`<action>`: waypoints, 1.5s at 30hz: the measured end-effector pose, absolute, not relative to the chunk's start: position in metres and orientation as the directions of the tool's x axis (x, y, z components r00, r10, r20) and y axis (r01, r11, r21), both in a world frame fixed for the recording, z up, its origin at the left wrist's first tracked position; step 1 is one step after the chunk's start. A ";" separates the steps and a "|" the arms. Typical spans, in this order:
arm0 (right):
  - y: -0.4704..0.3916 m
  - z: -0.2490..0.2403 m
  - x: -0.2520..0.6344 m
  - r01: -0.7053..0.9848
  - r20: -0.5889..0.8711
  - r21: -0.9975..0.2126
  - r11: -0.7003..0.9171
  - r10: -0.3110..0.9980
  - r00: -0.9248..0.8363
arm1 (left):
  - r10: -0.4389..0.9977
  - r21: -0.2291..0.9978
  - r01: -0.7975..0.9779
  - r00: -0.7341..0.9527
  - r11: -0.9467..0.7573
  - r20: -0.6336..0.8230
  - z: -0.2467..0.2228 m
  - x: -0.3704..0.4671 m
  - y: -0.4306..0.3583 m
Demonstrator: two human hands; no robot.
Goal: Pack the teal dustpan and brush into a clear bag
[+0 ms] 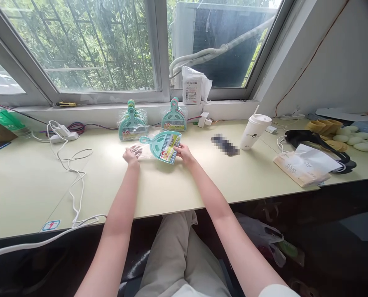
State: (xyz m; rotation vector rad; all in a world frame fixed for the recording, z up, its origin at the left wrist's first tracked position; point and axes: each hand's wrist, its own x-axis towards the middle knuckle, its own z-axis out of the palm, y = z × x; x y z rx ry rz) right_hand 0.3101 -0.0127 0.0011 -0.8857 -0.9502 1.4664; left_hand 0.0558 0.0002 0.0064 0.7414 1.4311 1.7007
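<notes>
- Right hand (pixel 184 153) clamped on the near right edge of a teal dustpan set (pixel 164 146) with a colourful label; held tilted just above the counter (pixel 202 181), handle pointing left
- Left hand (pixel 132 155) fingers spread apart, resting on a clear plastic bag (pixel 142 152) just left of the dustpan set; touching it, not gripping
- Behind the dustpan set, two stacks of bagged dustpans: one (pixel 131 123) back-left, one (pixel 174 116) straight behind, both against the window sill
- Right of the dustpan set: blurred dark item (pixel 225 144), then white lidded cup (pixel 254 131) with straw
- Further right of the dustpan set: paper bag (pixel 301 168) lying flat; black strap beyond it
- Left of the dustpan set: white cable (pixel 75 181) trailing from a power strip (pixel 63 134) to the counter edge
</notes>
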 end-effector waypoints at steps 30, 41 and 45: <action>0.000 -0.010 0.336 -0.685 -0.199 -0.722 0.096 0.920 0.338 | 0.949 0.382 0.924 -0.134 0.016 0.284 -0.016 0.069 0.077; 0.005 -0.014 0.329 -0.627 -0.205 -0.777 0.058 0.918 0.339 | 0.789 0.595 0.781 -0.482 0.189 0.381 -0.017 0.018 0.163; 0.006 -0.016 0.324 -0.584 -0.179 -0.809 0.064 0.920 0.348 | 0.710 0.687 0.704 -0.577 0.181 0.404 -0.015 0.003 0.182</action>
